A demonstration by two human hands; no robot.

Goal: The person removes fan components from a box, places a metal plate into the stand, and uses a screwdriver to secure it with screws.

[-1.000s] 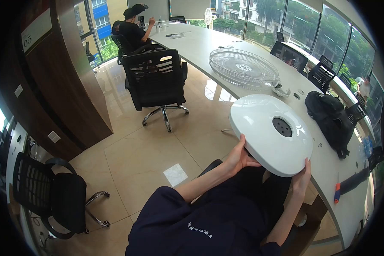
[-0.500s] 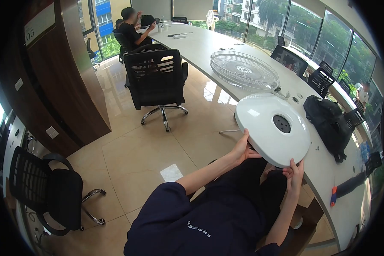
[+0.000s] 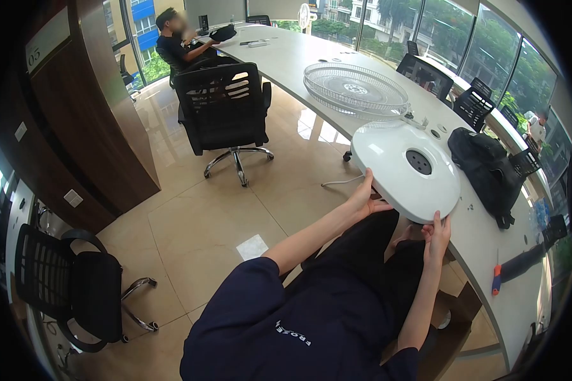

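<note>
A round, glossy white fan base with a dark recessed socket rests over the near edge of the table, tilted toward me. My left hand grips its near-left rim, thumb on top and fingers underneath. On the near-right rim, my right hand pinches the edge, its fingers partly curled below. The underside of the base is hidden. Just behind it lie white wire fan grilles. A pale cable hangs out at the left of the base.
A black backpack lies right of the base. A red-and-blue screwdriver and small screws are on the white table. Black office chairs stand at the left. Another person sits at the far end of the table.
My view has shifted slightly, and the base appears a little higher and more steeply tilted. Both hands keep their hold on its rim. The seated person's arm and black item have moved.
</note>
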